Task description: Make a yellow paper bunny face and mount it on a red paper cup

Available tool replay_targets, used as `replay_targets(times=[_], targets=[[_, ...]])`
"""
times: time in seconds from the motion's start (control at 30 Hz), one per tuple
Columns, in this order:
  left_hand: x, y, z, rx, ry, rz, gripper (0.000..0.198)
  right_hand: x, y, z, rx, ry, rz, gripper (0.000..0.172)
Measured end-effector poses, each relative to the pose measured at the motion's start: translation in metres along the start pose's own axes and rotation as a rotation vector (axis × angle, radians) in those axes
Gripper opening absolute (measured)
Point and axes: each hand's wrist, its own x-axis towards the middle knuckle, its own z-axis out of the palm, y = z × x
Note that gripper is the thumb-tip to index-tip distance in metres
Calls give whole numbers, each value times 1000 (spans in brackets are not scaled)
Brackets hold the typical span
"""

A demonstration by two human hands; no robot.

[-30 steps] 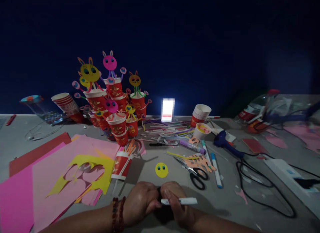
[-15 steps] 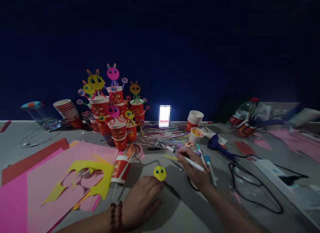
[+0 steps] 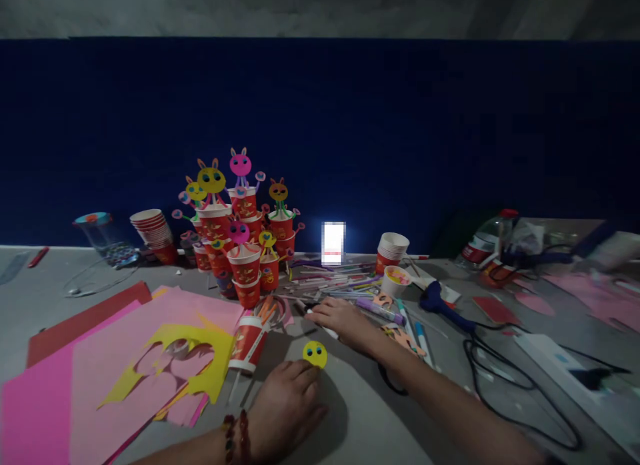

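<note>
A small yellow paper circle (image 3: 315,354) with two blue eyes lies on the table. My left hand (image 3: 287,402), with red bead bracelets at its wrist, rests palm down with its curled fingertips on the circle's lower edge, pinning it. Beyond the circle, my right hand (image 3: 345,324) reaches leftward, low over the table, closed around a white marker (image 3: 330,332) that shows partly beneath it. Its fingertips are at a dark pen or cap (image 3: 304,306); the fingers hide where they touch. A red paper cup (image 3: 248,344) holding orange strips lies tilted left of the circle.
Stacked red cups (image 3: 245,265) bear paper animal figures at the back. Pink paper sheets (image 3: 110,358) cover the left side. Loose sticks (image 3: 335,278), a purple marker (image 3: 380,310) and a blue glue gun (image 3: 443,308) with its black cable lie to the right. A phone (image 3: 333,243) glows behind.
My right hand has moved left with the white marker, from beside the markers to the dark pen. My left hand stays at the yellow circle. The view has tilted up slightly.
</note>
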Motion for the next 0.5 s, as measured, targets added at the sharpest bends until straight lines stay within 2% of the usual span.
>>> replay_targets(times=[0.13, 0.23, 0.3, 0.33, 0.43, 0.5], targets=[[-3, -10, 4, 61, 106, -41, 16, 10, -9, 2, -99, 48, 134, 46], [-2, -20, 2, 102, 96, -93, 10, -7, -10, -7, -45, 109, 128, 46], [0, -23, -2, 131, 56, -119, 8, -34, -5, -19, 31, 196, 124, 37], [1, -24, -4, 142, 33, -130, 8, -51, -1, -26, 63, 251, 171, 33], [2, -24, -10, 142, -33, -166, 10, -109, 16, -44, 120, 368, 515, 23], [3, -24, -11, 133, -46, -177, 11, -144, 24, -49, 116, 339, 628, 22]])
